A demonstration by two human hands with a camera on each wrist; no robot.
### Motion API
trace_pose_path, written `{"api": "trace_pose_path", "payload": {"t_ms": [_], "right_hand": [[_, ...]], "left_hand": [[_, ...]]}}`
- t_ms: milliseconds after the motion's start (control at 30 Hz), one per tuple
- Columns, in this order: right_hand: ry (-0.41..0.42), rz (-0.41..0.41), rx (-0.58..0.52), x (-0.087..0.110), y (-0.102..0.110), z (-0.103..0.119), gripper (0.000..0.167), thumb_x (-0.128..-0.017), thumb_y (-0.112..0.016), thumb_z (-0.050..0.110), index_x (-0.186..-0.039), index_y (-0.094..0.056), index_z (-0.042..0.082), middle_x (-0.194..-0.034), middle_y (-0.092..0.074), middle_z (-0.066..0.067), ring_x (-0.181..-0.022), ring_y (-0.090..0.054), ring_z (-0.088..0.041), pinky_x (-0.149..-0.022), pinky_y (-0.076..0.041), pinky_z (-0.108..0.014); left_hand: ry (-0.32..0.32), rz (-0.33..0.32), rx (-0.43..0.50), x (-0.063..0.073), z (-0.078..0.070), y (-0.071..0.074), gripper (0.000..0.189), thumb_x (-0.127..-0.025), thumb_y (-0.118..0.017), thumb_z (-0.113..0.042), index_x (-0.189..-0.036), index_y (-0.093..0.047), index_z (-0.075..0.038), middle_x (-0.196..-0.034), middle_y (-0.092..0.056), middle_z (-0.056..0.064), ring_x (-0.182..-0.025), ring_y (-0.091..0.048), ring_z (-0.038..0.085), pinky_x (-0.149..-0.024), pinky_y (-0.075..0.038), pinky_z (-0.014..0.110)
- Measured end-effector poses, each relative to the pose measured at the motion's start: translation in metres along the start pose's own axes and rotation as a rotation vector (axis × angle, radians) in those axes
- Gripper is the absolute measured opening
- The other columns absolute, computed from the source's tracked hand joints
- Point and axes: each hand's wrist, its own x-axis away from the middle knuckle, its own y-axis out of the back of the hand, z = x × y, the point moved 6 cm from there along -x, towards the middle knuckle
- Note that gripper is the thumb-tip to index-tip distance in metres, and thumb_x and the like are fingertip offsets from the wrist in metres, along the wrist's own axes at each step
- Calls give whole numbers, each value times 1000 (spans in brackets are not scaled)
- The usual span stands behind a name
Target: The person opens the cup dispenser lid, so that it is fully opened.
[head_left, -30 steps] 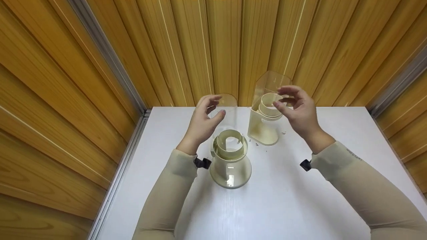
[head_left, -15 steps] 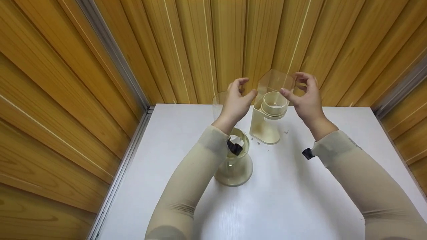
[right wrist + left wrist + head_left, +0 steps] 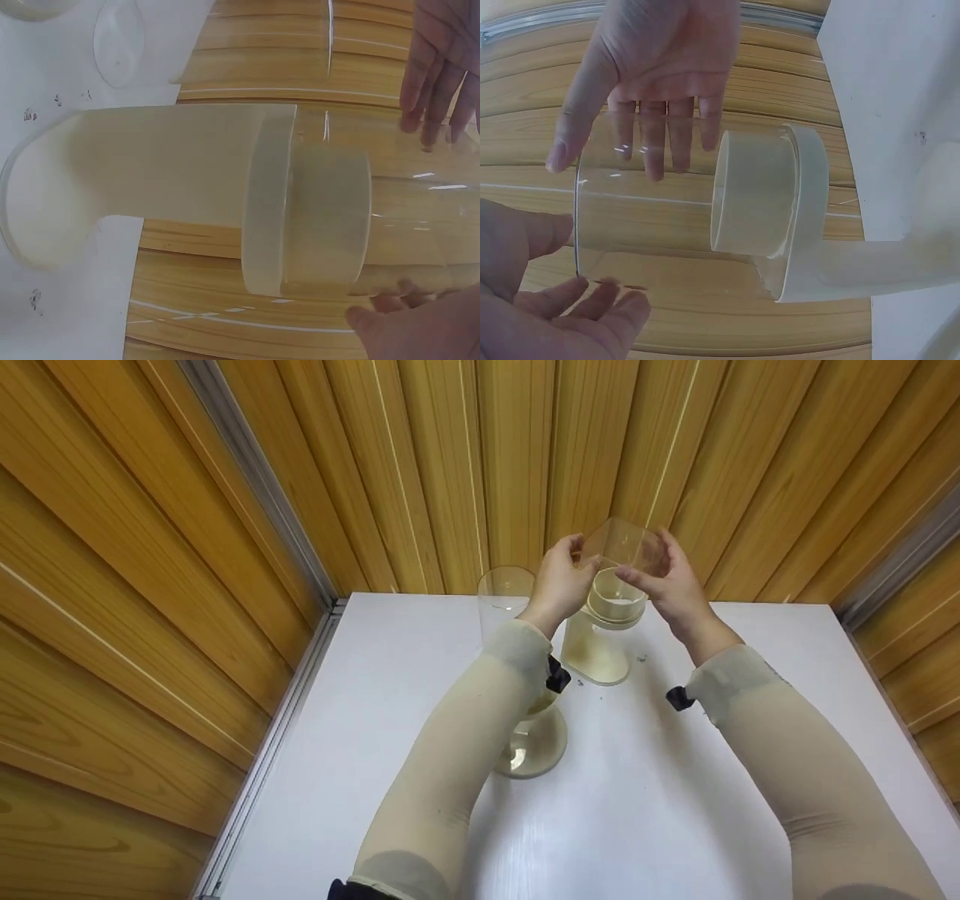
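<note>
A cream plastic stand (image 3: pixel 592 652) has a raised cylindrical ring (image 3: pixel 616 598) at its top. Around this ring rises a clear plastic sleeve (image 3: pixel 621 538), its lower end at the collar (image 3: pixel 804 217) of the stand. My left hand (image 3: pixel 564 581) is at the sleeve's left side, thumb in front and fingers curving behind. From the other side my right hand (image 3: pixel 671 585) holds the sleeve, its fingers (image 3: pixel 654 142) spread along the clear wall. Both thumbs lie near the sleeve's open rim in the left wrist view.
Left of this stand is a second one with a round cream base (image 3: pixel 546 742), partly hidden by my left forearm. Another clear sleeve (image 3: pixel 506 585) stands by it. Small dark crumbs (image 3: pixel 641 658) lie on the white table (image 3: pixel 712 780). Wood-patterned panels (image 3: pixel 510 472) rise behind.
My left hand has moved right, from beside the left stand to the clear sleeve at the right. My right hand has come in against the same sleeve, first rising, then closing inward.
</note>
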Motion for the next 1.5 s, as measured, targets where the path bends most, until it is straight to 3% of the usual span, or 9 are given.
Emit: {"api": "trace_pose_path", "payload": {"t_ms": [100,200,400,667,833,1100,1500], "right_hand": [[17,-15,36,-2,1,-1,104,-105,-84,22,-182,-15,14,-187,-31,-14,-173,-31,-34,-146,-26,-52],[27,-28,57,-2,2,-3,97,-105,-83,20,-180,-22,12,-181,-40,-15,-168,-39,-34,-144,-32,-51],[39,-12,49,-1,-3,-4,99,-105,-83,20,-180,-20,9,-182,-38,-16,-169,-37,-35,-145,-30,-51],[73,1,127,-4,-10,-9,120,-94,-94,17,-179,-10,14,-185,-30,-13,-173,-28,-33,-146,-25,-51],[130,-37,61,-4,-8,-16,116,-93,-92,4,-177,-13,14,-180,-35,-15,-170,-33,-32,-145,-28,-49],[203,-63,76,-1,-1,-15,105,-90,-95,3,-171,-29,14,-162,-54,-6,-155,-52,-28,-140,-40,-48],[153,-10,104,5,14,-17,109,-91,-94,3,-175,-26,18,-157,-53,4,-156,-52,-27,-139,-40,-45]], "left_hand": [[-23,-26,6,-3,1,-3,48,-112,-70,-13,-159,-61,-5,-156,-70,10,-146,-66,23,-124,-55,29],[-39,-44,11,-3,4,-3,45,-112,-70,-9,-156,-64,-4,-150,-74,10,-140,-70,22,-120,-57,27],[-60,-56,36,-2,10,-1,43,-111,-71,-10,-153,-66,-3,-146,-76,12,-137,-72,23,-117,-59,26],[-39,-74,75,0,14,2,40,-110,-74,-10,-149,-68,-4,-144,-76,10,-137,-72,23,-117,-59,27],[-53,-60,95,3,13,-2,39,-109,-75,-10,-147,-68,-3,-144,-75,12,-137,-72,25,-117,-60,28],[-73,-50,99,9,9,-6,38,-108,-76,-9,-145,-69,-2,-142,-76,13,-135,-73,26,-116,-61,28],[-77,-17,83,18,7,-13,38,-107,-79,-14,-142,-69,-5,-138,-76,9,-130,-73,22,-113,-62,27]]}}
